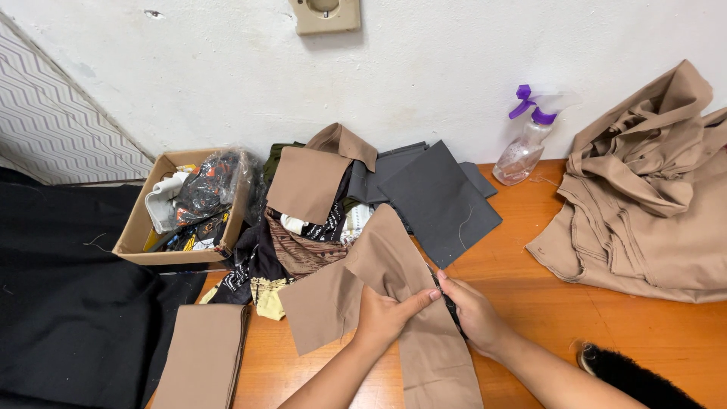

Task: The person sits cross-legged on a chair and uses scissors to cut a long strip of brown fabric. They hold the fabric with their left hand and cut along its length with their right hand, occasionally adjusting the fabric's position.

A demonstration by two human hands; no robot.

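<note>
Both hands closed on one long tan cloth strip (409,303).
Its long axis ran away from the person across the orange wooden table (606,326); the left hand's (382,318) grip pinched it beside the right hand's (473,310), which also seemed to hold something dark.

Open brown cardboard box (140,227) at left by wall, crinkled dark plastic bag (208,185) inside

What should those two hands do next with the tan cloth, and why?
Probably slide the right hand a little further along the edge of the tan cloth piece, while the left hand keeps it pinched. Both hands grip it at one spot, and a dark tool, seemingly scissors, sits at its edge there.
</note>
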